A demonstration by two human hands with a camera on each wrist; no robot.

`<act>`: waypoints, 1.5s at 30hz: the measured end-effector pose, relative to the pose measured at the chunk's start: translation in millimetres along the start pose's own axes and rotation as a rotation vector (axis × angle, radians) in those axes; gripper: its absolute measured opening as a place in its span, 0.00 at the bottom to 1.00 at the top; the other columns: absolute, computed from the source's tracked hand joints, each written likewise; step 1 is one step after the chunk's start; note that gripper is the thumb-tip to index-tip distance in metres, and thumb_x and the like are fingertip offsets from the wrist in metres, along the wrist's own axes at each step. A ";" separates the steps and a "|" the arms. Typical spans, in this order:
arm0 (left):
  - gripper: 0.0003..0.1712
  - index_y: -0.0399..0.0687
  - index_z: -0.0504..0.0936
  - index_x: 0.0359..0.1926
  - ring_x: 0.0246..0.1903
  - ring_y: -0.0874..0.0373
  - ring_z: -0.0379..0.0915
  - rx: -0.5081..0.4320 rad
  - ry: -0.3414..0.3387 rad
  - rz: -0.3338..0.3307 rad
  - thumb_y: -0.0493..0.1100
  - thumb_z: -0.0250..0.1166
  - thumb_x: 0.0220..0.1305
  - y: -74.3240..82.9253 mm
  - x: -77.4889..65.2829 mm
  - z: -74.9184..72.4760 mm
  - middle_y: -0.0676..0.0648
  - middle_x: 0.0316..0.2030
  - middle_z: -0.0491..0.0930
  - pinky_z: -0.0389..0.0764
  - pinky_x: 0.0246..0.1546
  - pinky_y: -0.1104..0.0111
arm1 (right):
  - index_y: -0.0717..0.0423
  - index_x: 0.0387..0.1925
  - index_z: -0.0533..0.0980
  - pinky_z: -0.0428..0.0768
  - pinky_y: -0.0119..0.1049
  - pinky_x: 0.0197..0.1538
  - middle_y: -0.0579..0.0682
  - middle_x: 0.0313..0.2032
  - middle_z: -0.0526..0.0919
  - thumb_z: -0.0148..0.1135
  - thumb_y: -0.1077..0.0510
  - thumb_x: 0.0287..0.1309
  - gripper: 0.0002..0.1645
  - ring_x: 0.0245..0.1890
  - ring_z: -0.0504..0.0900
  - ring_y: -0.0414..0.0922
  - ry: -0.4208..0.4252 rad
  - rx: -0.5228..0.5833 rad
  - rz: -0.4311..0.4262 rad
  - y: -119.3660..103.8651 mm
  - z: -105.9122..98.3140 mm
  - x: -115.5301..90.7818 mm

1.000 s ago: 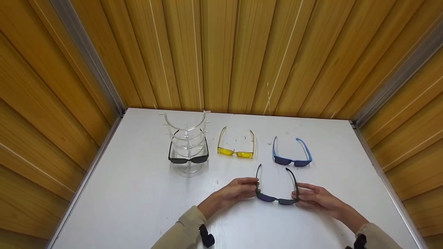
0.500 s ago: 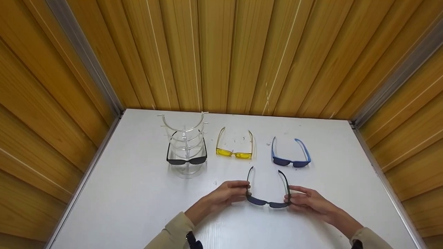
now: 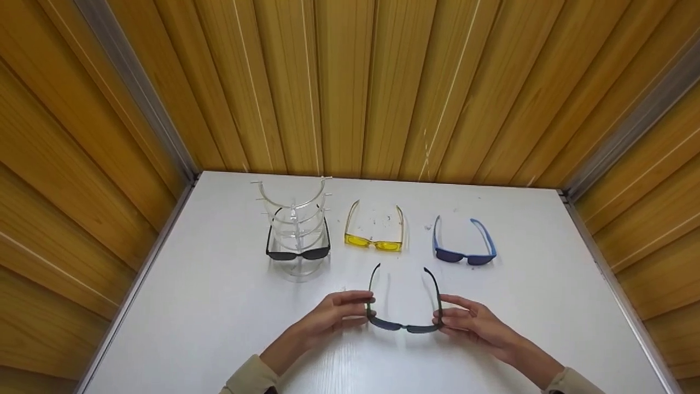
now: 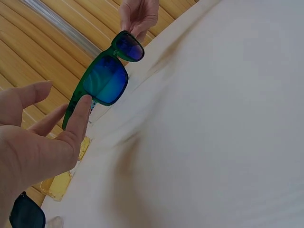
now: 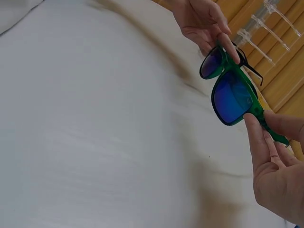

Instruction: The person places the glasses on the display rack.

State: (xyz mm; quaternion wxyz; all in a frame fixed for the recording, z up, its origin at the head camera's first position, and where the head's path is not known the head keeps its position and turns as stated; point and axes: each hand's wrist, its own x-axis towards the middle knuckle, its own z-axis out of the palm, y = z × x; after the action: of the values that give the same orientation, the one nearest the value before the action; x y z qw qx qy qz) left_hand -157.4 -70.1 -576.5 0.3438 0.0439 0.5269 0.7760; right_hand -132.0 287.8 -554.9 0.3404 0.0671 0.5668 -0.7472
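Observation:
A pair of green-framed sunglasses point(image 3: 385, 325) point(image 4: 107, 80) with blue mirrored lenses is held between both hands, a little above the white table, arms unfolded and pointing away. My left hand point(image 3: 332, 316) point(image 4: 40, 149) pinches one side of the frame near the hinge. On the opposite side, my right hand point(image 3: 477, 326) point(image 5: 280, 183) pinches the other arm near its hinge. Farther left stands a clear tiered glasses stand point(image 3: 295, 219), with black sunglasses point(image 3: 281, 255) on a lower tier.
Yellow glasses point(image 3: 388, 246) lie on the table point(image 3: 180, 306) behind the held pair. Blue sunglasses point(image 3: 480, 259) lie to their right. Wood-patterned walls point(image 3: 344, 87) enclose the table at the back and both sides.
Both hands have moved left together, carrying the green-framed sunglasses from in front of the blue pair to in front of the yellow pair. The other glasses and the stand have stayed put.

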 end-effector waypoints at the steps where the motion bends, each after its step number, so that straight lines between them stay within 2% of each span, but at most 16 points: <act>1: 0.30 0.29 0.70 0.69 0.53 0.58 0.84 -0.001 0.004 0.007 0.34 0.63 0.69 0.6 -3.9 -1.2 0.36 0.67 0.75 0.81 0.63 0.62 | 0.64 0.79 0.47 0.84 0.36 0.60 0.52 0.53 0.87 0.61 0.67 0.68 0.46 0.54 0.87 0.44 -0.003 0.002 -0.001 -0.2 3.3 0.7; 6: 0.29 0.28 0.70 0.69 0.53 0.59 0.83 -0.001 0.028 0.029 0.34 0.62 0.70 7.2 -18.2 -9.2 0.36 0.67 0.75 0.81 0.63 0.61 | 0.64 0.79 0.47 0.84 0.37 0.61 0.53 0.53 0.87 0.62 0.67 0.67 0.48 0.55 0.87 0.44 -0.009 0.007 -0.008 -4.7 18.9 6.0; 12: 0.29 0.29 0.70 0.69 0.53 0.59 0.83 0.028 0.059 0.067 0.35 0.63 0.70 23.8 -26.9 -16.3 0.36 0.66 0.75 0.81 0.64 0.60 | 0.64 0.79 0.48 0.83 0.37 0.61 0.52 0.53 0.87 0.63 0.67 0.67 0.47 0.55 0.87 0.44 -0.002 0.015 -0.020 -13.1 33.9 15.4; 17: 0.26 0.31 0.73 0.67 0.53 0.60 0.83 0.050 0.086 0.097 0.35 0.62 0.71 36.5 -35.7 -22.0 0.36 0.65 0.77 0.81 0.63 0.59 | 0.64 0.78 0.51 0.83 0.38 0.61 0.52 0.54 0.87 0.64 0.66 0.67 0.45 0.54 0.87 0.43 -0.003 0.016 -0.061 -21.2 46.1 22.8; 21: 0.24 0.32 0.74 0.66 0.54 0.59 0.82 0.071 0.090 0.106 0.35 0.61 0.72 43.6 -42.6 -27.1 0.41 0.62 0.80 0.81 0.64 0.59 | 0.64 0.76 0.56 0.83 0.38 0.62 0.52 0.53 0.87 0.65 0.66 0.66 0.43 0.54 0.87 0.43 0.010 0.013 -0.090 -28.6 56.0 24.3; 29: 0.26 0.34 0.74 0.66 0.58 0.57 0.80 0.113 0.129 0.161 0.38 0.65 0.70 65.7 -49.5 -34.9 0.44 0.62 0.80 0.80 0.65 0.59 | 0.64 0.72 0.63 0.83 0.38 0.61 0.52 0.54 0.87 0.64 0.68 0.65 0.36 0.52 0.88 0.42 -0.003 0.005 -0.185 -53.6 72.5 37.0; 34: 0.25 0.36 0.76 0.66 0.56 0.55 0.80 0.145 0.160 0.171 0.39 0.64 0.71 77.7 -56.2 -42.8 0.47 0.60 0.81 0.82 0.63 0.59 | 0.64 0.70 0.67 0.84 0.38 0.60 0.51 0.51 0.88 0.66 0.69 0.63 0.35 0.51 0.88 0.42 0.000 -0.016 -0.184 -66.4 85.0 45.9; 37: 0.24 0.37 0.77 0.65 0.53 0.57 0.81 0.147 0.162 0.186 0.39 0.64 0.72 82.0 -59.8 -47.7 0.49 0.59 0.82 0.83 0.62 0.60 | 0.65 0.69 0.67 0.85 0.38 0.59 0.49 0.48 0.89 0.66 0.69 0.62 0.35 0.50 0.89 0.43 0.005 -0.018 -0.172 -73.5 91.8 49.2; 45: 0.23 0.38 0.77 0.65 0.55 0.58 0.81 0.122 0.192 0.215 0.37 0.64 0.71 82.1 -66.9 -56.0 0.51 0.59 0.83 0.82 0.62 0.61 | 0.66 0.68 0.67 0.85 0.38 0.58 0.50 0.45 0.90 0.65 0.71 0.63 0.33 0.48 0.89 0.43 -0.013 0.011 -0.146 -76.2 102.0 56.7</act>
State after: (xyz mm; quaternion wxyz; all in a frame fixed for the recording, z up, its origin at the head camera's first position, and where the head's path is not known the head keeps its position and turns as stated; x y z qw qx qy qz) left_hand -170.8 -170.1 -511.9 0.2033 0.0464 0.5959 0.7755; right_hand -190.5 181.8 -485.8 0.2882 0.0227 0.5639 -0.7736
